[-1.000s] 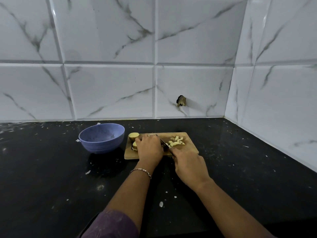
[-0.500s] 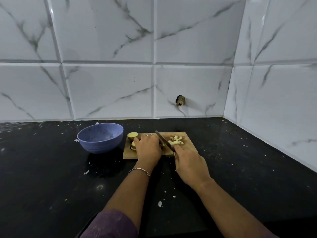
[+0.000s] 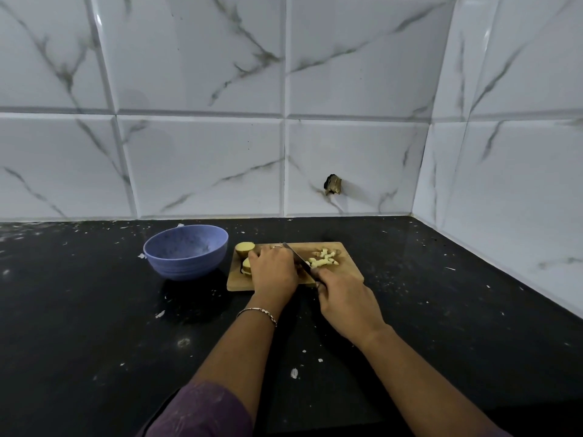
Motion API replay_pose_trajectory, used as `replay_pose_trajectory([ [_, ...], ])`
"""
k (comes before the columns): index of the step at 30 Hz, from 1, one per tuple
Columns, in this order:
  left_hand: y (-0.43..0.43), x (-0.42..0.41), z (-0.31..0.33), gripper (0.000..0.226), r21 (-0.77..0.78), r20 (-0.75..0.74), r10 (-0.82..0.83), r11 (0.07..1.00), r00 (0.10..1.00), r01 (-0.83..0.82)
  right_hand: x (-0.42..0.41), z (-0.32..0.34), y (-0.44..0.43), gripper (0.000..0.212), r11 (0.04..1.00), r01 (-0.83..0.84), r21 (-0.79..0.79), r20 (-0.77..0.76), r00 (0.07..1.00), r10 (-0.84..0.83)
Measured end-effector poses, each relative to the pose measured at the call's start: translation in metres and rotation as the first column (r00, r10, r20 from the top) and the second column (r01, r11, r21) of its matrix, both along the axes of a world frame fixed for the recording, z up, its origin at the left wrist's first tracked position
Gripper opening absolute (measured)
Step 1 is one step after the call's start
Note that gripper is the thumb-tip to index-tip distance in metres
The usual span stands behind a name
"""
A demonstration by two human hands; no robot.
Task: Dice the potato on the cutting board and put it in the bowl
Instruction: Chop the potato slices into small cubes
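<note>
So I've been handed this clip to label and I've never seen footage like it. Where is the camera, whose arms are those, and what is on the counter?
There is no machine here. The camera is worn on a person's head and looks forward and down, so the two arms reaching in from the bottom are that person's own. A black counter meets a white tiled wall. On it lies a wooden cutting board with a blue bowl to its left. The left hand presses down on a piece of potato; another piece sits behind it. The right hand grips a knife, blade angled across the board. Diced potato is piled to the right of the blade.
</note>
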State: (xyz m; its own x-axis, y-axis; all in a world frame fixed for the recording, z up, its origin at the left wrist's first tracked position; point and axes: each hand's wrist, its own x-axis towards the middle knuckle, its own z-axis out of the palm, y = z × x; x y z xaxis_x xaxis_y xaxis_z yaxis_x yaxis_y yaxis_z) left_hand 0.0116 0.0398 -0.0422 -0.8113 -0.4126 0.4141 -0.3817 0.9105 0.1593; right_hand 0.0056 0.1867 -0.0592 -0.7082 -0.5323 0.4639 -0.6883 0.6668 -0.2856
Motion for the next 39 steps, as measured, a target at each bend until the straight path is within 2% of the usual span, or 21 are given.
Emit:
replay_pose_trajectory([
  [11,-0.003,-0.002,-0.004,0.022,-0.045,-0.017,0.015,0.999,1.000,-0.016,0.000,-0.004,-0.003,0.039,0.993,0.056,0.100,-0.107,0.993,-0.046],
  [20,0.000,-0.005,-0.003,0.022,-0.065,-0.007,0.003,0.998,1.000,-0.003,0.003,0.002,0.003,0.037,0.998,0.057,0.000,-0.093,0.994,-0.057],
  [27,-0.005,-0.006,-0.006,0.024,0.047,-0.048,-0.013,0.999,0.999,0.015,0.003,0.002,0.004,0.033,0.999,0.045,-0.020,-0.052,0.998,-0.046],
  [39,-0.007,-0.007,-0.005,0.026,0.065,-0.104,0.044,0.997,0.994,-0.037,-0.001,0.005,0.010,0.029,0.996,0.082,0.042,-0.073,0.994,-0.079],
])
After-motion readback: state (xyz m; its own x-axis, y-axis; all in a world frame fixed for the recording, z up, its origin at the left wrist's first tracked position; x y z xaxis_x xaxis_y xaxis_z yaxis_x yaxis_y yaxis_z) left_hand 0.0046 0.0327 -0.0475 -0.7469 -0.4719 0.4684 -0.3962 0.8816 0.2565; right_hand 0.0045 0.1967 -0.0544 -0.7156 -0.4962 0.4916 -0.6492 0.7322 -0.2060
